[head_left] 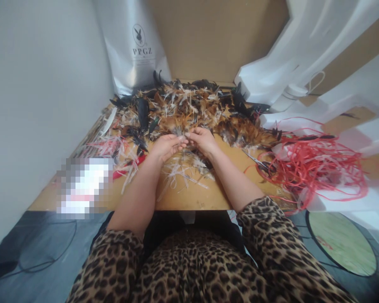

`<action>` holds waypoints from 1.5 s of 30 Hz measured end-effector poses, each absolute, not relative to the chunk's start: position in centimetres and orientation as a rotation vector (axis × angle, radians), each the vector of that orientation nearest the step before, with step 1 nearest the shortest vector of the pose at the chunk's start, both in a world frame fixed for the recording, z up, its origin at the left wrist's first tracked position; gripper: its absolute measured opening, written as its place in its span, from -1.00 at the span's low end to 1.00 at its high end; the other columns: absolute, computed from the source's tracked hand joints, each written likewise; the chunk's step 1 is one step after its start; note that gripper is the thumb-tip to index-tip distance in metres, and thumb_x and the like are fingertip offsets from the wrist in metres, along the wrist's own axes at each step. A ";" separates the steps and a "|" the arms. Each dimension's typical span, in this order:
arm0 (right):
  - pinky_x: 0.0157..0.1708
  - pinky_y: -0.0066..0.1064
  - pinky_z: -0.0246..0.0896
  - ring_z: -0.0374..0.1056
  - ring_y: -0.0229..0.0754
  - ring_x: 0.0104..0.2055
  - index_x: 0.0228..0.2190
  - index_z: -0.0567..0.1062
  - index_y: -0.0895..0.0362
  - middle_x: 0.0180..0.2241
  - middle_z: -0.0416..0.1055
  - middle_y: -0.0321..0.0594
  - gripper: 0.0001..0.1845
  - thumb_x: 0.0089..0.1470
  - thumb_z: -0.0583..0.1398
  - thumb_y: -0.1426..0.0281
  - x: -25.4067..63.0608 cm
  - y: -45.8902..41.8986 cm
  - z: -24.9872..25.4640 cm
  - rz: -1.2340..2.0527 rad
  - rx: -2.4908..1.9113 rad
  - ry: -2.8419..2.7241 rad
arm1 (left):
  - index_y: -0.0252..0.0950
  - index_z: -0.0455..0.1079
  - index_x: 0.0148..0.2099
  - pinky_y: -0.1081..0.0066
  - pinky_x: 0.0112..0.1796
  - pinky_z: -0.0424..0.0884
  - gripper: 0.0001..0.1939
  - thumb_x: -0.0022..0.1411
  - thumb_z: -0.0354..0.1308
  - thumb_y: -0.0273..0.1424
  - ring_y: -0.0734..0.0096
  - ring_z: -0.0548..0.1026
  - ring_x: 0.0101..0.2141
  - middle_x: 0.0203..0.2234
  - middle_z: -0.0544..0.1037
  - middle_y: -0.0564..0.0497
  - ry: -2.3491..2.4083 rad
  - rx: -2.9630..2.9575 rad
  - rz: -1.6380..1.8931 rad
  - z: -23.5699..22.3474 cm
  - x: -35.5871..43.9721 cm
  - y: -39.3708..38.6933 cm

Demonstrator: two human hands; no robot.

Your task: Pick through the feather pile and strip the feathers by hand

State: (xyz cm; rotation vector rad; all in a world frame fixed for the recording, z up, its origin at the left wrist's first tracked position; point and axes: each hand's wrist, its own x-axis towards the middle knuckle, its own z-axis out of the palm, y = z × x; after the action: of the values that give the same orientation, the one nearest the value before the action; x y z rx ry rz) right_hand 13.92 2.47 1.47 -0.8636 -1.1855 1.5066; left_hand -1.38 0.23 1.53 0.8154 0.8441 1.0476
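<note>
My left hand (170, 145) and my right hand (202, 139) meet over the middle of the table, fingertips pinched together and touching. Between them they grip the base of a small bunch of brown feathers (176, 124), which fans out away from me. What exactly lies between the fingertips is too small to make out. Just beyond the hands spreads a big heap of brown, white and black feathers (205, 101). Below them on the table lie pale feathers and clear plastic strips (177, 173).
Red plastic ribbon (325, 168) is piled at the right, beside scissors (267, 167). Pink and clear strips (110, 146) lie left, near a blurred-out bright object (88, 185). A silver bag (135, 46) stands at the back left. A white lidded bottle (289, 97) stands at the right.
</note>
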 end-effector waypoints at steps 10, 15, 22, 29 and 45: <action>-0.67 -0.58 0.00 0.12 -0.46 -0.70 -0.59 0.39 0.20 -0.72 0.31 -0.41 -0.67 -0.34 0.38 0.28 13.7 2.3 1.5 1.497 -0.852 -1.162 | -0.52 0.45 -0.38 0.66 -0.53 0.35 -0.85 0.00 0.27 -0.49 0.63 0.45 -0.57 -0.54 0.53 -0.10 0.861 0.848 0.981 1.8 -1.3 -0.1; -0.63 -0.59 0.14 0.20 -0.45 -0.67 -0.56 0.44 0.22 -0.68 0.37 -0.37 -0.70 -0.34 0.39 0.33 13.7 2.2 1.9 1.611 -0.843 -1.023 | -0.51 0.44 -0.42 0.65 -0.54 0.35 -0.86 -0.01 0.27 -0.49 0.63 0.44 -0.60 -0.58 0.52 -0.07 0.861 0.849 1.032 1.6 -1.3 0.2; -0.62 -0.61 0.18 0.28 -0.44 -0.58 -0.42 0.47 0.20 -0.53 0.44 -0.34 -0.78 -0.19 0.32 0.38 14.3 2.3 2.5 1.747 -0.914 -0.824 | -0.48 0.42 -0.39 0.67 -0.54 0.34 -0.90 0.02 0.24 -0.51 0.65 0.46 -0.56 -0.51 0.55 -0.06 0.896 0.719 1.212 1.6 -1.3 0.6; -0.70 -0.63 -0.02 0.10 -0.48 -0.68 -0.49 0.39 0.18 -0.68 0.30 -0.44 -0.68 -0.34 0.38 0.40 14.0 2.3 2.3 1.779 -0.853 -0.836 | -0.48 0.42 -0.40 0.65 -0.52 0.35 -0.86 0.01 0.26 -0.47 0.63 0.47 -0.55 -0.49 0.56 -0.10 0.903 0.775 1.175 1.6 -1.0 0.4; -0.62 -0.56 0.16 0.25 -0.40 -0.64 -0.46 0.38 0.14 -0.67 0.36 -0.40 -0.65 -0.32 0.38 0.32 12.7 1.9 1.5 1.729 -0.925 -0.854 | -0.48 0.41 -0.45 0.67 -0.54 0.33 -0.90 0.03 0.24 -0.52 0.65 0.44 -0.58 -0.59 0.51 -0.06 0.875 0.785 1.108 1.5 -0.4 0.0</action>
State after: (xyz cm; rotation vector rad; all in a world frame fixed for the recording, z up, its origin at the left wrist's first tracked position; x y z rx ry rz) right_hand 12.68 1.86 1.49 -0.9253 -0.8539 1.7294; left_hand -0.38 0.01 1.50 0.7846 0.8752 1.1084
